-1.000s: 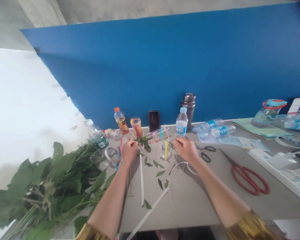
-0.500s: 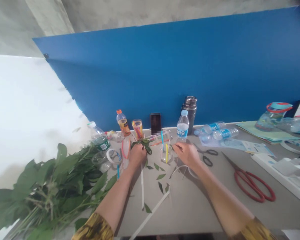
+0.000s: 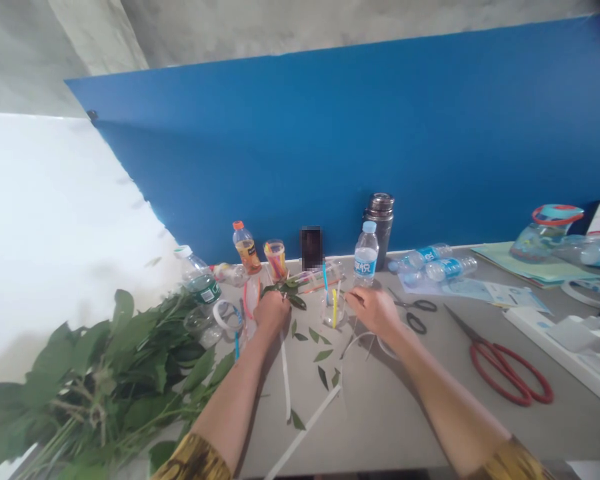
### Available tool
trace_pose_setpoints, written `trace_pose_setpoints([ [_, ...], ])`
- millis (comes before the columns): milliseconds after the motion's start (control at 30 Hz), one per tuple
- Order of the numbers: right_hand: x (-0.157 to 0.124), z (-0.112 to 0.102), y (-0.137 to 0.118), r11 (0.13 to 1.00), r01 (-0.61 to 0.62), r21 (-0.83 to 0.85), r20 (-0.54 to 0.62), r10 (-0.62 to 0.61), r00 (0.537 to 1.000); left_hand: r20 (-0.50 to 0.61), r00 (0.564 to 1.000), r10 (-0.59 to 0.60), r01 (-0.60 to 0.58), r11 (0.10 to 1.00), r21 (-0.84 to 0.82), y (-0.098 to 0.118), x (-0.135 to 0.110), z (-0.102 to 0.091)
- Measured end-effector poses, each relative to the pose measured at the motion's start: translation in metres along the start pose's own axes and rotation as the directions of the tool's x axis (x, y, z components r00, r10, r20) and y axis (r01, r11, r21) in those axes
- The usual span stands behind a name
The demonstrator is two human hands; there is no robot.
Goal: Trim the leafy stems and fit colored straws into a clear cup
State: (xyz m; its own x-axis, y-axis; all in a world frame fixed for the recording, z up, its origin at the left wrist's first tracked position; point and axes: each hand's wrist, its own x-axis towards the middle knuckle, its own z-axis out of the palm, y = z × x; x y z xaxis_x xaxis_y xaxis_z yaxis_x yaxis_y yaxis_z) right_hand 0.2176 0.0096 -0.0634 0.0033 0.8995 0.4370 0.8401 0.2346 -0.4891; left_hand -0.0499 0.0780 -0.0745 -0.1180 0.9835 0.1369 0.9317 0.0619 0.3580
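Note:
My left hand (image 3: 272,312) is closed, its fingers curled down on a small leafy sprig (image 3: 297,302) whose dark green leaves stick out around it. How the stem sits in the fingers is hidden. To the right, my right hand (image 3: 375,309) has thumb and fingers pressed together; anything pinched there is too small to make out. Between the hands stands a cut clear plastic cup (image 3: 331,319) with a blue strip and a yellow strip upright at it. Loose leaf pieces (image 3: 323,355) and white strips (image 3: 307,427) lie on the grey table in front.
A heap of leafy branches (image 3: 105,373) covers the left side. Behind stand an orange-capped bottle (image 3: 247,252), a water bottle (image 3: 365,257) and a dark thermos (image 3: 380,217). Red-handled scissors (image 3: 510,373), black scissors (image 3: 420,306) and a power strip (image 3: 555,340) lie at right.
My left hand has shifted slightly left and down, and a leaf beside it now lies flatter. My right hand stays almost in place.

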Motion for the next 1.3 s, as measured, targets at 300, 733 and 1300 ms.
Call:
trace_pose_setpoints([
  [300, -0.001, -0.003, -0.005, 0.999, -0.036, 0.007, -0.015, 0.036, 0.999, 0.025, 1.0, 0.009, -0.009, 1.0, 0.009, 0.001, -0.003, -0.005],
  [733, 0.0, -0.001, -0.002, 1.0, -0.017, 0.002, -0.064, 0.017, 0.998, -0.035, 0.998, 0.046, -0.049, 0.994, -0.093, -0.005, 0.022, -0.058],
  [1300, 0.002, -0.001, 0.0, 1.0, -0.014, -0.014, -0.021, 0.014, 1.0, -0.231, 0.963, 0.137, -0.116, 0.988, 0.102, 0.037, 0.106, -0.109],
])
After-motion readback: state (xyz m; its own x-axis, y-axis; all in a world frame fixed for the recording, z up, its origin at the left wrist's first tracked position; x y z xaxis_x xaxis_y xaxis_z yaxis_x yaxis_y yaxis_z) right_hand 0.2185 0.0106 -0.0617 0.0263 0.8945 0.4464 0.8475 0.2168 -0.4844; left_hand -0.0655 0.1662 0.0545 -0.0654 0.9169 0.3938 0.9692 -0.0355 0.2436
